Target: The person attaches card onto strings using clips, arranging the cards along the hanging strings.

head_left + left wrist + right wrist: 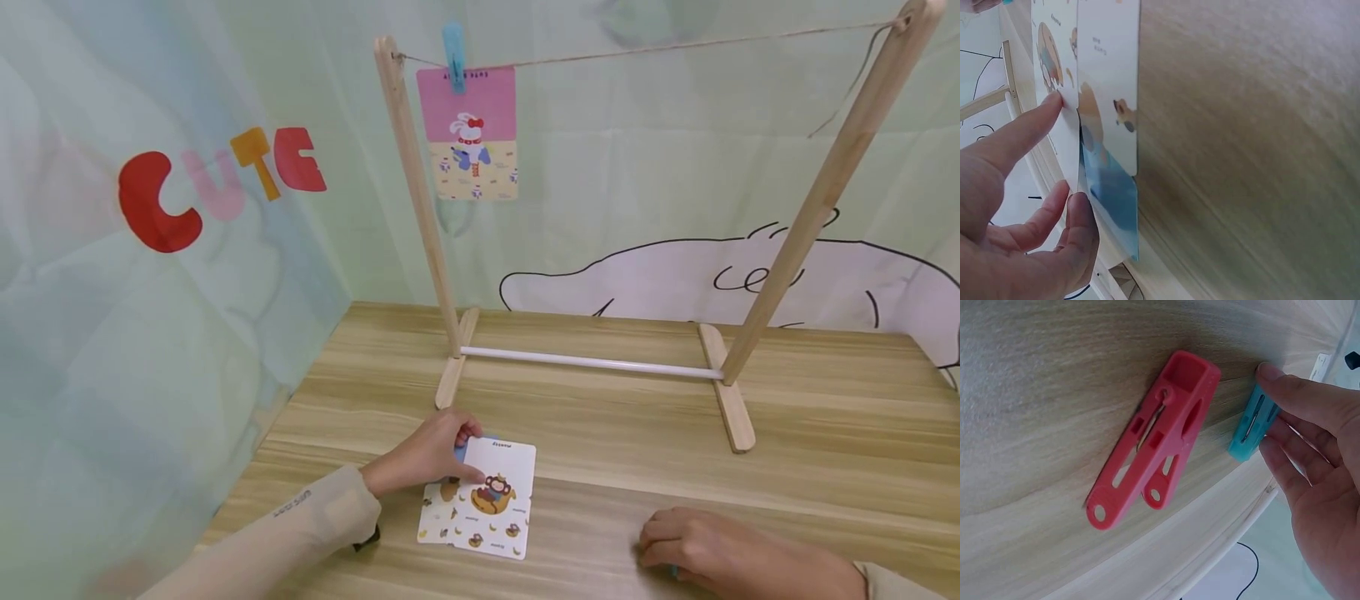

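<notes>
My left hand (431, 454) pinches the top edge of a white card (513, 508) printed with a monkey on a banana, thumb on its face. In the left wrist view the fingertips sit behind that edge. Under it lies a second card (1107, 81), its upper part blue, partly covered. At the right, my right hand (708, 550) grips a blue-green clothespin (1254, 422) between thumb and fingers, low at the tabletop. Beside it lies a red clothespin (1154, 440), seen only in the right wrist view.
A wooden rack (817, 200) with a white crossbar (592, 362) stands at the back of the table (600, 458). Along its top runs a string (660, 50), where a blue clothespin (454, 58) holds a pink and yellow rabbit card (472, 125) near the left post.
</notes>
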Motion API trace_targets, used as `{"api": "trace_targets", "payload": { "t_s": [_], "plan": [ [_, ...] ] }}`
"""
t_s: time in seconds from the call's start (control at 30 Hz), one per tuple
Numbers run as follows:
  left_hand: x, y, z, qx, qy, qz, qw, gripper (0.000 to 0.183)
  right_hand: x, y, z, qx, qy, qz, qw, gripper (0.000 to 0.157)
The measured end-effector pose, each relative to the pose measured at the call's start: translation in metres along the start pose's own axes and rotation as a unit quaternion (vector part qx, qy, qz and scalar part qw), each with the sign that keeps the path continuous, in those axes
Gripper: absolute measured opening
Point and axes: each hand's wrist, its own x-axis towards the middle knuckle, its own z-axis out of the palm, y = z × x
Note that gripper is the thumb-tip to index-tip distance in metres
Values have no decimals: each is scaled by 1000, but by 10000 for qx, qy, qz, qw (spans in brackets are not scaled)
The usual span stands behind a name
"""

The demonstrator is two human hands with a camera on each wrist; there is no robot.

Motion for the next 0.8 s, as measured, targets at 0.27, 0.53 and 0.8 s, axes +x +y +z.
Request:
{"api": "trace_targets", "payload": {
  "t_s": [0.27, 0.53, 0.8],
  "plan": [
    [2, -1, 1, -27, 0, -17, 10000, 50, 1, -2, 0, -200, 23, 50, 9998, 37],
    [2, -1, 1, -144, -44, -150, 9998, 50, 7, -8, 2, -1008, 168, -58, 9948, 28],
    [3, 0, 2, -106, 26, -213, 9997, 50, 8, -11, 2, -1374, 172, -34, 9904, 35]
  ]
}}
